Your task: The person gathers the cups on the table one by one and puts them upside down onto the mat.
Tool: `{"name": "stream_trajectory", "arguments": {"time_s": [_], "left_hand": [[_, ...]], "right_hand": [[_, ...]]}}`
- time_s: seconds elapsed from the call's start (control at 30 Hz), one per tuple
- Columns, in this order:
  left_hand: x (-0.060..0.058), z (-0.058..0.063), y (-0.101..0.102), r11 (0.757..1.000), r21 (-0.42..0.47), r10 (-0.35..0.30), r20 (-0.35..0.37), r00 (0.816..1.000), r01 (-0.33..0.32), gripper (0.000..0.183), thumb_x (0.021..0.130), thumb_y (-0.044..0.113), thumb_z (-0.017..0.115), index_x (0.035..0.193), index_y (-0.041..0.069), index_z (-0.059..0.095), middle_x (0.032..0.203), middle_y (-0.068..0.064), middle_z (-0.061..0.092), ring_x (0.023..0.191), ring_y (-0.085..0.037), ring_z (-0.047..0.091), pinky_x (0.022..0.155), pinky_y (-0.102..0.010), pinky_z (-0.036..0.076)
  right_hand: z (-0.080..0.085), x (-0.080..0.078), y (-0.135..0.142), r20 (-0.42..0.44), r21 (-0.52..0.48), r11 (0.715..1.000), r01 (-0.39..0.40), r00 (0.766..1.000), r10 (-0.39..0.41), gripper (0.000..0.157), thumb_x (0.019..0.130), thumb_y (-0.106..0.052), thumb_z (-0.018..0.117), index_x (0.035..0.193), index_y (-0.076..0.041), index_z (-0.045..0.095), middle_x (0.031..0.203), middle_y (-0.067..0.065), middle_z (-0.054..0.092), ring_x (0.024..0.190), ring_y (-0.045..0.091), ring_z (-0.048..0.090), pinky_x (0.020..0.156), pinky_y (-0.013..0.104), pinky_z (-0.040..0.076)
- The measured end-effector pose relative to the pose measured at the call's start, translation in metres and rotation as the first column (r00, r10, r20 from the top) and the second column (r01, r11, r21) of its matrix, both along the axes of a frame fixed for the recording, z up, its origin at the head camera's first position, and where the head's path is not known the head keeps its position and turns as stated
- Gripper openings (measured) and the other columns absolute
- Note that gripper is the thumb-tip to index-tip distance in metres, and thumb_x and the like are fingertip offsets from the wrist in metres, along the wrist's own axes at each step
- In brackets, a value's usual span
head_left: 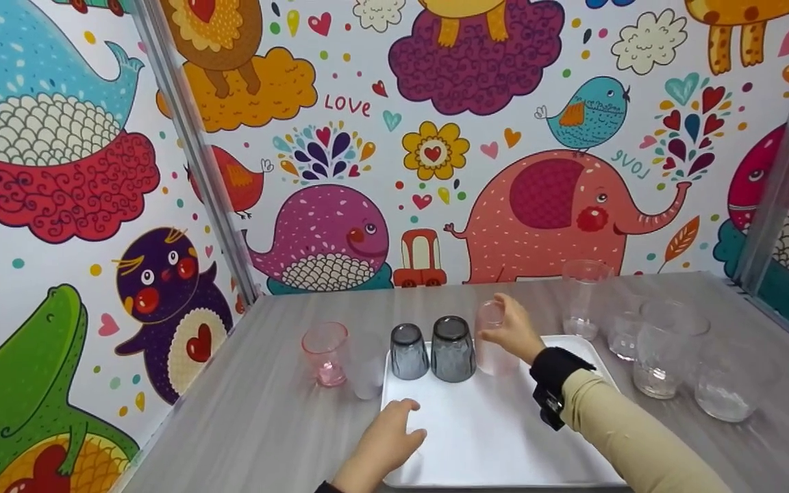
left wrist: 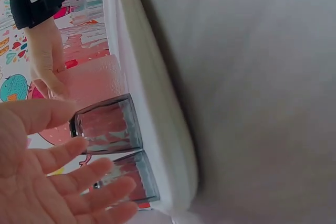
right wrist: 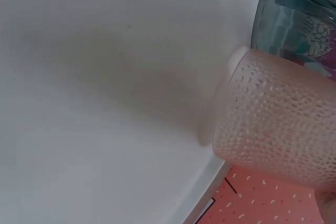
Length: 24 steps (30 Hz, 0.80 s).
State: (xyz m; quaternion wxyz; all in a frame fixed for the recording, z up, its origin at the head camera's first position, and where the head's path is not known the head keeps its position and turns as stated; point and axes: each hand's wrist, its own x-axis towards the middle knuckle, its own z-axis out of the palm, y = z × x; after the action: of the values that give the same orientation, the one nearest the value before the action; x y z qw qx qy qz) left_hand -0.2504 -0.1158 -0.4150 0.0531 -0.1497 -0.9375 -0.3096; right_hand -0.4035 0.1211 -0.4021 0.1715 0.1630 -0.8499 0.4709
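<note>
My right hand (head_left: pixel 516 330) grips the upper end of a pale pink textured glass (head_left: pixel 497 359) at the back of the white tray (head_left: pixel 490 438). Bumps cover the glass's side in the right wrist view, where its rim is at or close to the tray surface; I cannot tell if it touches. Left of it, two smoky grey glasses, a larger one (head_left: pixel 453 350) and a smaller one (head_left: pixel 409 352), stand upside down on the tray. My left hand (head_left: pixel 389 437) is over the tray's left edge, fingers spread and holding nothing; in the left wrist view its palm shows.
On the grey table left of the tray stand a pink glass (head_left: pixel 327 356) and a frosted clear glass (head_left: pixel 367 370). Several clear glasses, among them a tall one (head_left: pixel 583 308) and a wide one (head_left: pixel 727 390), stand on the right. Patterned walls (head_left: pixel 346 226) border the table.
</note>
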Motion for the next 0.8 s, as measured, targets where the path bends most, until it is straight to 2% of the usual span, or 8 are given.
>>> {"name": "stream_trajectory", "arguments": {"time_s": [0.1, 0.2, 0.4, 0.67, 0.8], "left_hand": [[0.002, -0.002, -0.003, 0.999, -0.041, 0.032, -0.017, 0.999, -0.033, 0.032, 0.077, 0.015, 0.066, 0.105, -0.001, 0.059, 0.100, -0.016, 0.059, 0.094, -0.036, 0.058, 0.078, -0.048, 0.046], [0.002, -0.002, -0.007, 0.998, -0.038, 0.055, -0.006, 0.998, -0.055, 0.032, 0.077, 0.014, 0.066, 0.104, -0.001, 0.060, 0.100, -0.016, 0.060, 0.094, -0.037, 0.058, 0.078, -0.050, 0.046], [0.000, -0.004, -0.016, 0.999, -0.012, 0.052, 0.013, 0.999, -0.051, 0.032, 0.078, 0.014, 0.065, 0.105, -0.001, 0.060, 0.103, -0.018, 0.060, 0.098, -0.037, 0.057, 0.081, -0.051, 0.044], [0.003, -0.004, -0.019, 1.000, 0.007, 0.027, -0.037, 0.999, -0.027, 0.031, 0.079, 0.014, 0.064, 0.105, -0.002, 0.060, 0.104, -0.017, 0.061, 0.100, -0.036, 0.057, 0.084, -0.048, 0.044], [0.004, -0.006, -0.020, 0.999, 0.024, 0.039, -0.017, 0.999, -0.039, 0.031, 0.079, 0.014, 0.064, 0.105, -0.002, 0.059, 0.105, -0.018, 0.061, 0.101, -0.036, 0.056, 0.084, -0.049, 0.043]], "right_hand": [[-0.003, -0.001, 0.001, 0.014, 0.000, 1.000, -0.001, 1.000, 0.001, 0.074, 0.064, 0.001, 0.074, 0.127, 0.015, 0.036, 0.123, 0.033, 0.046, 0.116, 0.044, 0.041, 0.100, 0.054, 0.030], [-0.004, -0.004, 0.003, 0.025, 0.000, 1.000, -0.006, 1.000, 0.006, 0.076, 0.064, 0.000, 0.074, 0.128, 0.015, 0.035, 0.123, 0.033, 0.047, 0.115, 0.044, 0.041, 0.099, 0.054, 0.030], [-0.002, -0.007, 0.005, 0.093, 0.019, 0.999, -0.036, 0.995, 0.034, 0.084, 0.068, -0.001, 0.073, 0.134, 0.015, 0.025, 0.129, 0.034, 0.040, 0.121, 0.044, 0.036, 0.101, 0.053, 0.029], [-0.002, -0.001, 0.007, 0.111, 0.039, 0.998, -0.042, 0.993, 0.037, 0.085, 0.069, -0.002, 0.073, 0.134, 0.016, 0.022, 0.129, 0.036, 0.037, 0.122, 0.045, 0.035, 0.102, 0.052, 0.030], [-0.003, 0.001, 0.007, 0.131, 0.045, 0.998, -0.036, 0.991, 0.030, 0.086, 0.069, -0.003, 0.072, 0.134, 0.017, 0.020, 0.130, 0.037, 0.036, 0.122, 0.046, 0.034, 0.102, 0.052, 0.030]]}}
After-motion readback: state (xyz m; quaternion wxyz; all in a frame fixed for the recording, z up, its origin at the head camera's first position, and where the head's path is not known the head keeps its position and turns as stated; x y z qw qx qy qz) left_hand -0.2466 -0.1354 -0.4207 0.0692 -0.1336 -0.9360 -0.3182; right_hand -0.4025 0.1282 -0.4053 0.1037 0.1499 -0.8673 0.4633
